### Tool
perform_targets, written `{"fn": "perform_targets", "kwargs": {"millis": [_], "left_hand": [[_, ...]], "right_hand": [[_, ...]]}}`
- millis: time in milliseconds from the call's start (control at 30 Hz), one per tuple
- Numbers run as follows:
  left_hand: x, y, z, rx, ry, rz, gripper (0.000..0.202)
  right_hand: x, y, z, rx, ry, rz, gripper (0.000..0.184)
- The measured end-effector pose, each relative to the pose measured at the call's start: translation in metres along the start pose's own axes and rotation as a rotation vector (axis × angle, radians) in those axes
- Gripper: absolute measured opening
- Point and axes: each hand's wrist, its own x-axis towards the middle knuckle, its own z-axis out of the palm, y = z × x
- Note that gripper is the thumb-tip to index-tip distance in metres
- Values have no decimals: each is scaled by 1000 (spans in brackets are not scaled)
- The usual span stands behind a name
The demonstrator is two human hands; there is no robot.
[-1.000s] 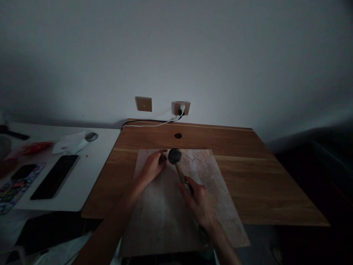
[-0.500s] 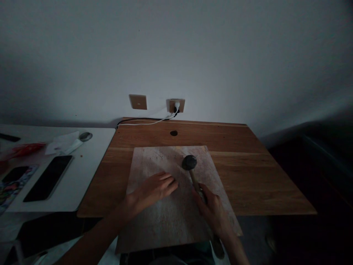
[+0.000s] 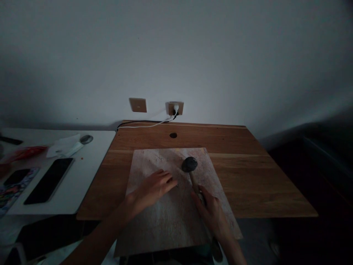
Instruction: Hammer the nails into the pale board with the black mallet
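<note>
My right hand (image 3: 212, 211) is wrapped round the handle of a mallet (image 3: 189, 165) with a rounded black head. The head is over the upper right of a worn wooden board (image 3: 171, 228), and the handle's dark end shows below my wrist. My left hand (image 3: 158, 186) is above the middle of the board, its fingers curled and pinched together. At its fingertips a tiny nail (image 3: 177, 185) just shows; most of it is hidden. Several small nails (image 3: 161, 159) stand in a row near the board's far edge, too small to see well.
The board lies on a brown wooden table (image 3: 275, 195) against the wall and overhangs its front edge. Cables (image 3: 149, 126) run from a wall socket (image 3: 175, 108) along the back. On a white table (image 3: 85, 176) to the left are a phone (image 3: 49, 180), papers (image 3: 64, 144) and a round metal lid (image 3: 86, 139).
The view has tilted up slightly. My left fingers have shifted a little, and a speck now shows at their tips. My right hand holds the mallet in nearly the same place.
</note>
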Motion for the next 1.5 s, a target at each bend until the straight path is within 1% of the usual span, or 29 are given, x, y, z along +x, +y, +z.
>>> {"fn": "perform_targets", "kwargs": {"millis": [67,100,133,167,233,300,367,500,600,667,700,767,833,867,933,967,1067,1233,1367,1500], "left_hand": [[-4,-11,5,-72,76,-138,31],[-6,-17,6,-94,98,-191,32],[-7,-21,7,-110,104,-221,31],[-9,-23,6,-126,96,-224,30],[-10,-21,4,-145,65,-168,33],[-11,-13,0,-135,27,-92,35],[-11,-1,-3,-79,-16,-28,30],[-10,19,-8,87,-82,43,22],[-7,23,-11,131,-92,62,21],[-8,18,-11,87,-55,20,24],[-9,12,-10,48,-12,-32,26],[-12,-4,-4,-53,128,-202,26],[-16,-25,4,-163,311,-407,23],[-17,-35,9,-214,382,-493,20],[-18,-52,17,-290,469,-606,17],[-17,-58,21,-317,488,-639,16],[-14,-67,27,-358,495,-671,17],[-12,-66,29,-334,477,-625,20],[-11,-67,28,-321,466,-594,20],[-8,-67,28,-285,445,-597,17]], "right_hand": [[0,1,0,-1,2,10,50],[0,1,1,-1,4,13,50],[0,1,1,0,4,14,51],[1,2,1,2,3,14,51],[1,2,1,6,3,6,51],[1,2,1,8,7,-2,50],[0,1,2,6,10,-1,49],[0,2,3,-11,13,2,48],[-1,4,3,-16,12,5,48],[-1,4,4,-4,5,15,49],[-1,4,4,3,2,21,50],[0,4,4,14,-5,32,52],[-1,3,3,17,-13,36,54],[-1,3,3,19,-13,34,54],[-1,2,2,21,-17,33,54],[-1,2,2,21,-17,33,54],[-1,4,3,21,-14,35,54],[-1,4,4,29,12,26,53],[-2,-1,2,49,0,42,52],[-3,-10,1,98,-3,44,50]]}}
